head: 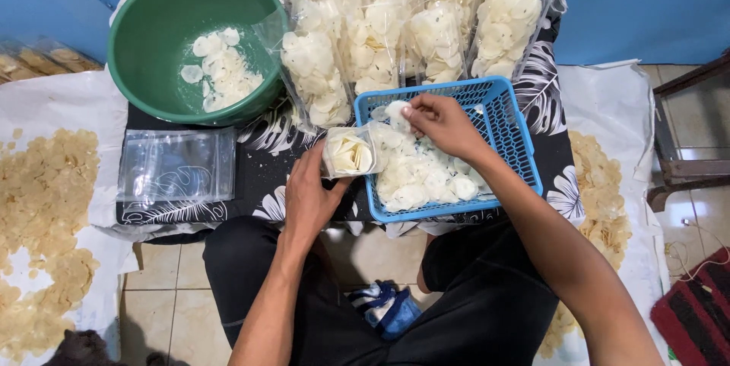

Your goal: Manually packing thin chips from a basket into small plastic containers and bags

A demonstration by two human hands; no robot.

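Low counter (262, 164), dark leaf-print cloth: green bowl (152, 39) upper left, empty clear bags (176, 165) left, blue basket (517, 134) center, filled bags (426, 23) top.

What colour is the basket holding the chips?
Blue basket, clearest in the head view.

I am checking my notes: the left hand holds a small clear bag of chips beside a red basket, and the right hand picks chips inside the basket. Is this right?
Not quite: the basket is blue, not red, as the head view shows. The rest holds: the left hand holds a small clear bag of chips beside it, and the right hand picks chips inside it.
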